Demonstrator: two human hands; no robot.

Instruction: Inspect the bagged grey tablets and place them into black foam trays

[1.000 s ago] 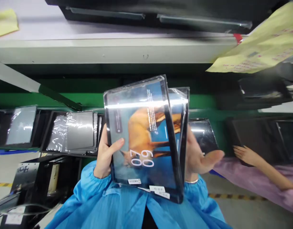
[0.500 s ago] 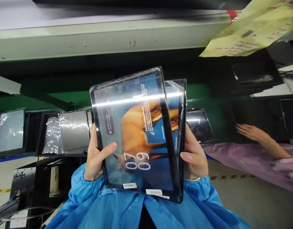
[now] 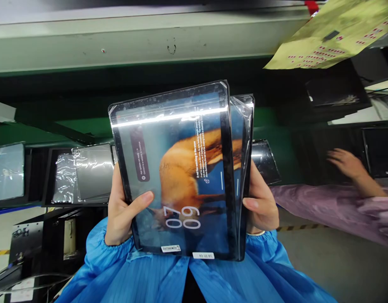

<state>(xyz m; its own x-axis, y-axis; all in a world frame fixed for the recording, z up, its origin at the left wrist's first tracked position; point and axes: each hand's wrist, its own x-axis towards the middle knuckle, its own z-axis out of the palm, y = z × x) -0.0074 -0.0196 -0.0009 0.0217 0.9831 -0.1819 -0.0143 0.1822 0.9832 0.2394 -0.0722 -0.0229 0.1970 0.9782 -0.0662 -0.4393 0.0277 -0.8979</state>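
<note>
Two film-covered tablets overlap in front of my chest, both with lit screens. The front tablet [image 3: 177, 160] shows an orange animal and large digits, with white labels along its lower edge. My left hand [image 3: 126, 206] grips its left edge, thumb on the screen. Behind it, the rear tablet [image 3: 249, 126] sticks out on the right. My right hand [image 3: 261, 204] holds that tablet's right edge, thumb in front. The fingers of both hands are partly hidden behind the tablets.
Film-wrapped devices [image 3: 94, 172] lie on the line at left, and another wrapped device [image 3: 266, 162] at right. A co-worker's hand [image 3: 345, 162] is over the dark belt. Yellow paper [image 3: 326, 38] hangs at upper right; a pale beam [image 3: 133, 42] crosses above.
The front tablet has come slightly closer and higher, covering a little more of the rear one. The co-worker's hand has moved right and up. The view has shifted slightly.
</note>
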